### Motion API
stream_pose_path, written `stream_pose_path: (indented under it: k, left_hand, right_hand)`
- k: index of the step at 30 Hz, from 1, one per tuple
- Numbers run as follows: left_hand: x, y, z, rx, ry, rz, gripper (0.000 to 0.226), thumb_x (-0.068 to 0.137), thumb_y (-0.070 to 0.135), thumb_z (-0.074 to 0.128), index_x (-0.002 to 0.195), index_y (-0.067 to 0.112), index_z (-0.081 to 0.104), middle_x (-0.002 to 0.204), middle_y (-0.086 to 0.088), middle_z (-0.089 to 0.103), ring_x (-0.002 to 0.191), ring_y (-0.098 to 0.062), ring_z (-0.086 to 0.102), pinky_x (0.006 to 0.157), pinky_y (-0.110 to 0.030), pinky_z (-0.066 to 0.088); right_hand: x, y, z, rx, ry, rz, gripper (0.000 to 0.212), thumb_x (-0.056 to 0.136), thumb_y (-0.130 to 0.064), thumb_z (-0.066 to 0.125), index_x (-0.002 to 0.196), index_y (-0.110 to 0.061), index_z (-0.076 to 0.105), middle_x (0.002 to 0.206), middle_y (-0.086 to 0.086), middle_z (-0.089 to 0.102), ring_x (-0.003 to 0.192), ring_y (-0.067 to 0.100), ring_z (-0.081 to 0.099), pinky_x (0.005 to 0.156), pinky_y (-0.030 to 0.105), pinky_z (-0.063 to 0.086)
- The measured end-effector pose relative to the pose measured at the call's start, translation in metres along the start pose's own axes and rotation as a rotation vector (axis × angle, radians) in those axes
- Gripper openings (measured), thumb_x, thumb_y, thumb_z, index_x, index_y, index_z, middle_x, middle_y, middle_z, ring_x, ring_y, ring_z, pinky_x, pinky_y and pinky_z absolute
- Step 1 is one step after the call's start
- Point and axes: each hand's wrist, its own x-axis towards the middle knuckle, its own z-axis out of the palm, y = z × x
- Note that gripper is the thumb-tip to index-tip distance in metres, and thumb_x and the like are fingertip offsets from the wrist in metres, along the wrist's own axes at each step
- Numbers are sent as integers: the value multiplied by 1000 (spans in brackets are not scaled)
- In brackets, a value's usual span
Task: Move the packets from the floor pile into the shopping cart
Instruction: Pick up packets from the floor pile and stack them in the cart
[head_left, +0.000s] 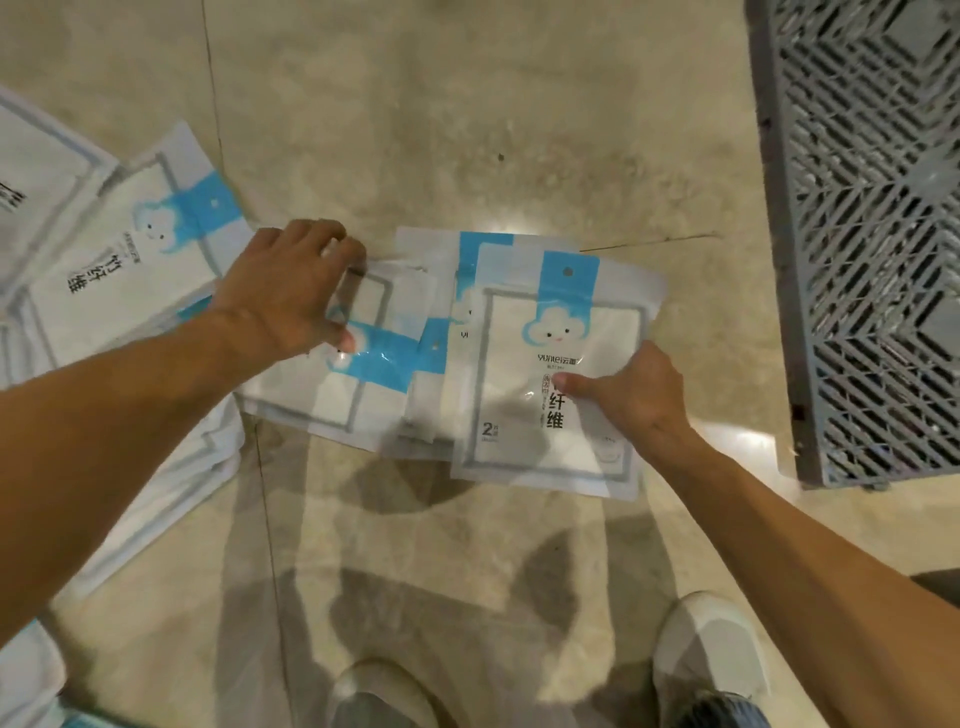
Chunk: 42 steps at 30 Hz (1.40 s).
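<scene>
Concrete floor (467, 104), mottled and glossy, carries a grey plastic lattice cart wall (862, 234) at the right and a loose pile of packets (130, 260) at the left. Flat white packets (545, 364) with blue bands and a cloud face fan out between the arms, just above the floor; the left hand (291, 291) grips their far edge. The right hand (634, 395) pinches the top one, thumb on its face, above two pale shoes (711, 649).
</scene>
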Motion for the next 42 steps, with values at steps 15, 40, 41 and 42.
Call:
stream_pose_path:
  k: [15, 40, 41, 42]
  left_hand:
    - [-39, 39, 21, -472, -266, -111, 42, 79, 39, 84, 108, 20, 60, 100, -1, 63, 92, -23, 57, 74, -31, 37]
    - [-321, -35, -336, -1958, 278, -407, 60, 70, -2, 70, 128, 10, 61, 117, -17, 74, 97, -34, 75, 70, -44, 64]
    - [-343, -38, -363, -1984, 285, -392, 59, 71, -3, 71, 128, 12, 61, 116, -18, 74, 96, -36, 75, 68, -45, 64]
    - [-365, -41, -389, -2002, 293, -381, 60, 73, 1, 75, 129, 12, 60, 116, -18, 74, 98, -39, 74, 68, -48, 63]
  right_hand:
    - [-32, 33, -36, 692, -146, 95, 37, 81, 2, 80, 111, -15, 67, 104, 3, 80, 93, 25, 78, 75, 39, 64]
    - [-306, -268, -297, 555, -381, -238, 35, 87, 4, 70, 121, 1, 67, 110, 18, 77, 97, 36, 76, 82, 48, 64]
    - [-331, -289, -314, 536, -411, -254, 32, 88, 5, 68, 120, 1, 69, 110, 19, 77, 95, 36, 76, 79, 46, 64]
    - [-357, -309, -331, 527, -436, -266, 31, 88, 5, 66, 119, 1, 70, 109, 20, 77, 93, 36, 77, 77, 45, 64]
